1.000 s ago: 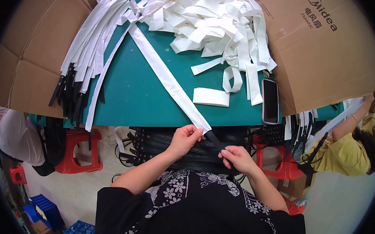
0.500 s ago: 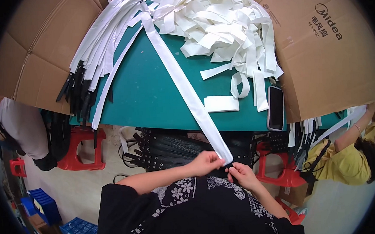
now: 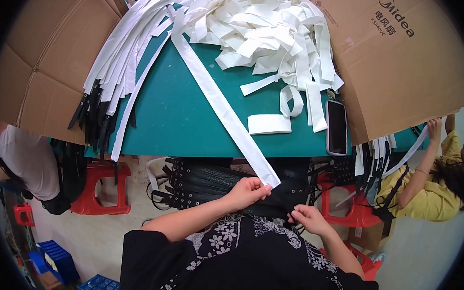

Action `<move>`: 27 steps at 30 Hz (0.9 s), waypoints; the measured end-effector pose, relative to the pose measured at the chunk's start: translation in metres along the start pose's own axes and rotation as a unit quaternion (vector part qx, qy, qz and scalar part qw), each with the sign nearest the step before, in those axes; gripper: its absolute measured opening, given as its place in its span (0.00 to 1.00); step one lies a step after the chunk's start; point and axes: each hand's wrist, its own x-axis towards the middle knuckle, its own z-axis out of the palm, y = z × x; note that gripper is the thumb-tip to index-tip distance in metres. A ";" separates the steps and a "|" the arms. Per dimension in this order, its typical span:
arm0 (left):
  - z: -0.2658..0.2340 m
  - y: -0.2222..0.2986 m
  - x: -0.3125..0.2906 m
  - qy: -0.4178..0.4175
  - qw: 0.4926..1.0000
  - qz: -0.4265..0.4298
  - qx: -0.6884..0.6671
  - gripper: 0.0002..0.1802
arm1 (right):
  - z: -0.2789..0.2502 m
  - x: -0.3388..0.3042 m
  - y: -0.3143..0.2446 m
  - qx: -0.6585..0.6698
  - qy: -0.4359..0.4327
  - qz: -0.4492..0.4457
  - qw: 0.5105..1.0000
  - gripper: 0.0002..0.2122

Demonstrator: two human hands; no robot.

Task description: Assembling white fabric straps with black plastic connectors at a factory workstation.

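A long flat white strip (image 3: 216,101) runs from the far heap across the green table and past its near edge. My left hand (image 3: 248,193) pinches its near end between thumb and fingers, above a bundle of black straps. My right hand (image 3: 310,220) is apart from the strip, to the right and nearer my body. Its fingers are curled together against the dark shirt; a small dark bit shows at the fingertips, too small to name. The black straps with metal eyelets (image 3: 202,184) lie below the table edge, behind my left hand.
On the green table (image 3: 161,117) lie white-covered straps with black ends (image 3: 115,62), a heap of white strips (image 3: 267,31), a folded white piece (image 3: 269,124) and a phone (image 3: 336,128). Cardboard (image 3: 397,60) flanks both sides. Red stools (image 3: 101,187) and a person in yellow (image 3: 424,197) are nearby.
My right hand has drawn away from the strip's end, rightward and toward me. My left hand keeps its pinch and has shifted slightly left. The person in yellow has raised an arm.
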 end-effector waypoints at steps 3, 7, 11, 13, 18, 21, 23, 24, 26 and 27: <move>0.010 -0.003 -0.006 -0.050 0.998 -0.025 0.029 0.10 | 0.017 0.010 -0.028 -0.025 0.058 -0.073 0.995 0.08; 0.014 0.001 -0.012 -0.032 0.999 0.028 0.016 0.11 | 0.024 0.006 -0.035 0.019 0.069 -0.049 0.996 0.09; 0.003 0.004 -0.010 0.063 0.996 0.061 0.030 0.11 | 0.017 -0.018 -0.019 0.085 0.102 0.012 0.991 0.10; 0.006 0.003 -0.011 0.056 0.997 0.046 0.018 0.11 | 0.018 -0.021 -0.026 0.053 0.130 0.018 0.990 0.09; 0.006 0.001 -0.009 0.040 0.999 0.026 -0.010 0.11 | 0.026 -0.006 -0.032 0.091 0.116 -0.046 0.988 0.08; -0.001 0.002 -0.008 0.068 0.997 0.028 -0.022 0.11 | 0.023 -0.017 -0.025 0.077 0.148 0.015 0.986 0.07; 0.004 0.003 -0.007 0.046 0.999 0.011 -0.011 0.11 | 0.026 -0.013 -0.025 0.102 0.142 0.014 0.984 0.07; 0.011 0.003 -0.008 0.040 0.999 0.013 0.027 0.12 | 0.027 -0.012 -0.025 0.128 0.136 0.010 0.982 0.07; 0.021 -0.005 -0.012 -0.025 1.000 -0.007 0.013 0.10 | 0.029 -0.019 -0.015 0.116 0.140 0.025 0.983 0.07; 0.026 -0.011 -0.014 -0.052 0.998 -0.029 0.032 0.10 | 0.030 -0.026 -0.007 0.106 0.145 0.040 0.983 0.07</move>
